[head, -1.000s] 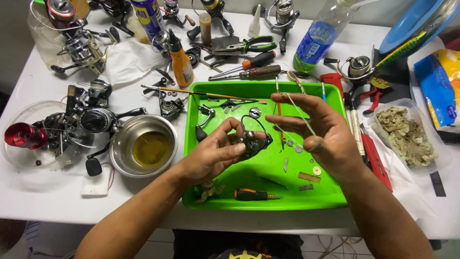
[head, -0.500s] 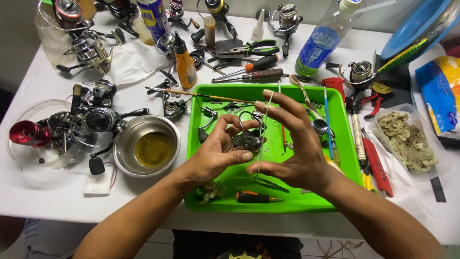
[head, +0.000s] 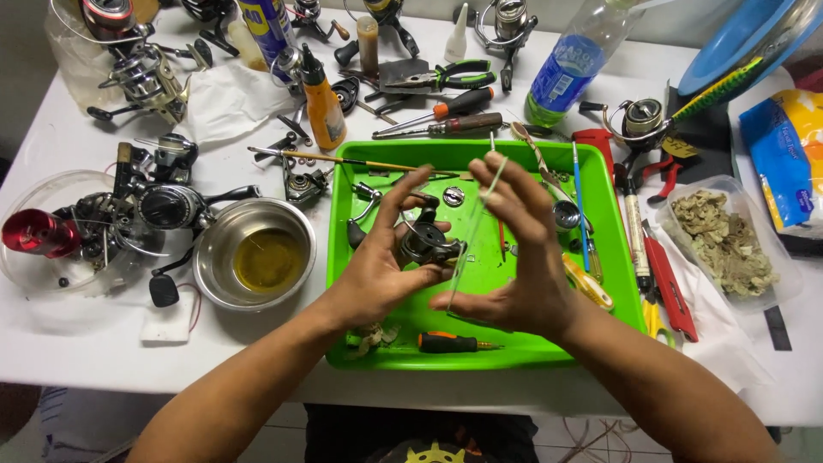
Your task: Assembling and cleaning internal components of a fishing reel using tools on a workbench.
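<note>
A bright green tray [head: 600, 197] lies in the middle of a white table. Above it my left hand [head: 377, 274] grips a dark fishing reel body [head: 426, 243], fingers curled round it. My right hand [head: 514, 249] is just to the right of the reel, palm turned toward it, pinching a thin pale stick [head: 476, 227] between thumb and fingertips, its lower end by the reel. In the tray lie a small orange-handled screwdriver [head: 450, 343], a round metal part [head: 453, 196], brushes and small loose parts.
A steel bowl of yellow liquid [head: 255, 253] stands left of the tray. Several reels [head: 129, 206] crowd the left side. Screwdrivers, pliers [head: 446, 79], an orange oil bottle [head: 324, 107] and a plastic bottle [head: 570, 64] lie behind. A clear tub of rags [head: 724, 236] sits at right.
My right hand has moved left, closer to the reel, and turned so the stick now runs down toward the reel. My left hand keeps hold of the reel body.
</note>
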